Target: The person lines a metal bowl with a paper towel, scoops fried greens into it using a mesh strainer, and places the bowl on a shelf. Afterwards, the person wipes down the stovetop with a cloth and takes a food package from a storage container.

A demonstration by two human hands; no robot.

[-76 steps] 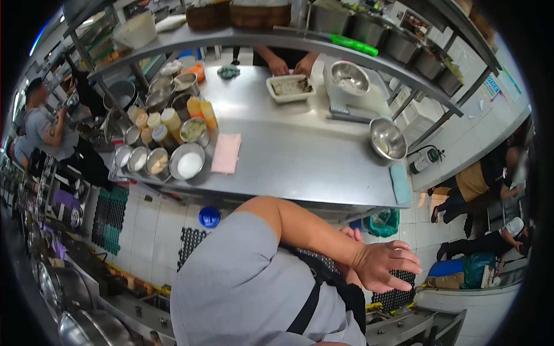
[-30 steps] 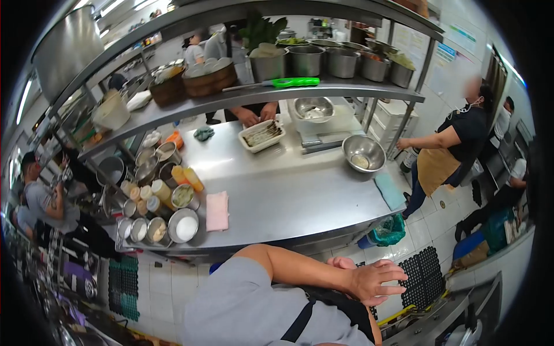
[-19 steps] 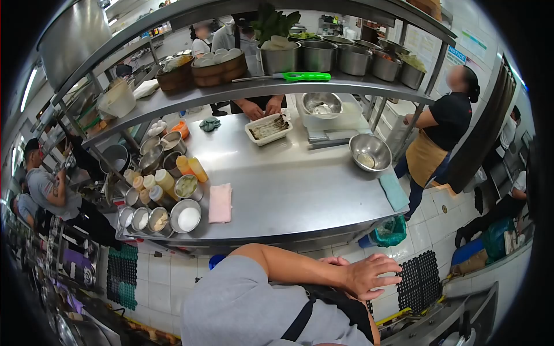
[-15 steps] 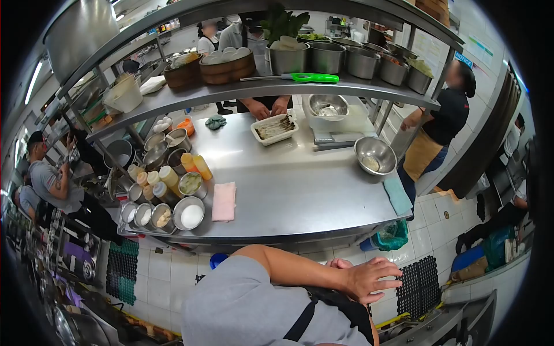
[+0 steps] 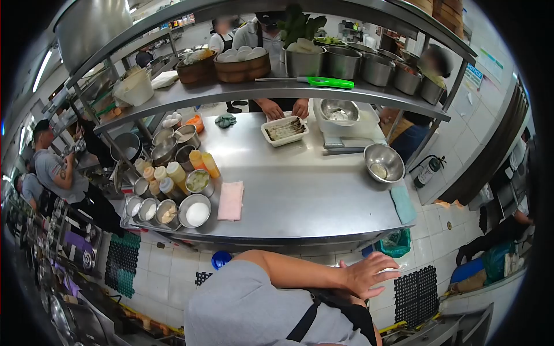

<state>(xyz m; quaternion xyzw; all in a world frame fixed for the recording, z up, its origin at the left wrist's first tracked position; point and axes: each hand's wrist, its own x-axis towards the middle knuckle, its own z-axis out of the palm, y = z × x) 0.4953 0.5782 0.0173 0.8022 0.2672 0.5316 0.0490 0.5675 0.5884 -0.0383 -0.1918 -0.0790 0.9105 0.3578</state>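
My left hand [image 5: 372, 275] reaches across my body with its fingers spread, and nothing shows in it. It hovers over the floor side of the steel worktable [image 5: 300, 202], apart from the table edge. Behind it, my right hand is almost wholly hidden; a fingertip peeks out beside my left wrist, but whose hand it belongs to is unclear. Nearest on the tabletop are a green cloth [image 5: 403, 205] at the right corner and a steel mixing bowl [image 5: 384, 164] behind it. A green bin liner [image 5: 396, 243] hangs in a bin below.
Across the table, a person's hands [image 5: 286, 108] touch a white oblong dish [image 5: 285, 131]. Squeeze bottles [image 5: 176, 172], small bowls and a pink cloth [image 5: 231, 200] stand at left. Overhead, a shelf [image 5: 277, 89] carries steel pots and a green-handled tool [image 5: 329, 82]. Black mats [image 5: 415, 294] lie on the floor.
My view has shifted, moving the table rightward in it. My right hand's fingers have slipped mostly out of sight behind the left. A person at right has moved behind the shelf post.
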